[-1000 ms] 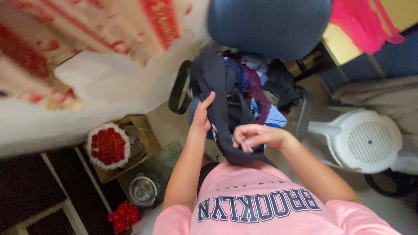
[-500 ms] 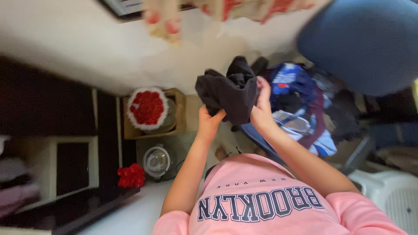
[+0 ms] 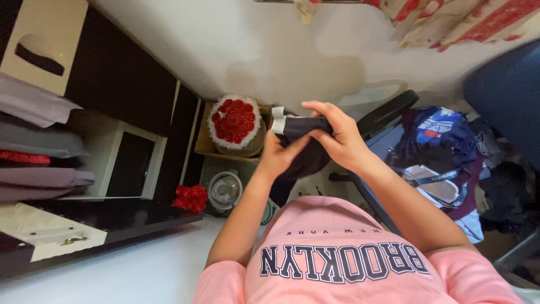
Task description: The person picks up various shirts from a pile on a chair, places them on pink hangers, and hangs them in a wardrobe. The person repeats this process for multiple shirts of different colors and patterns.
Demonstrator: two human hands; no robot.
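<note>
Change since the earlier frame: the dark garment (image 3: 304,141), then a loose bunch raised between both hands, is now pressed into a compact folded bundle; the view has swung left, bringing the shelving into sight and pushing the blue chair (image 3: 506,95) to the right edge

Item, dark garment: black or navy cloth with a small white tab at its upper left corner, held in the air in front of the chest, above the floor, just right of the bouquet

Left hand (image 3: 279,155): under and behind the bundle, fingers curled closed on its lower left part

Right hand (image 3: 337,138): over the top and right side, fingers (image 3: 315,107) bent across the upper edge, thumb beneath, clamped on the cloth

Surroundings:
- red flower bouquet (image 3: 234,119) with white trim, standing in a brown box on the floor
- round clear lid or jar (image 3: 224,190) below it
- small red flower cluster (image 3: 189,197) near the shelf base
- folded clothes (image 3: 34,141) stacked on shelves at left
- heap of mixed clothes (image 3: 444,152) at right, well apart from the bundle
- pink printed shirt (image 3: 337,253) on the person
</note>
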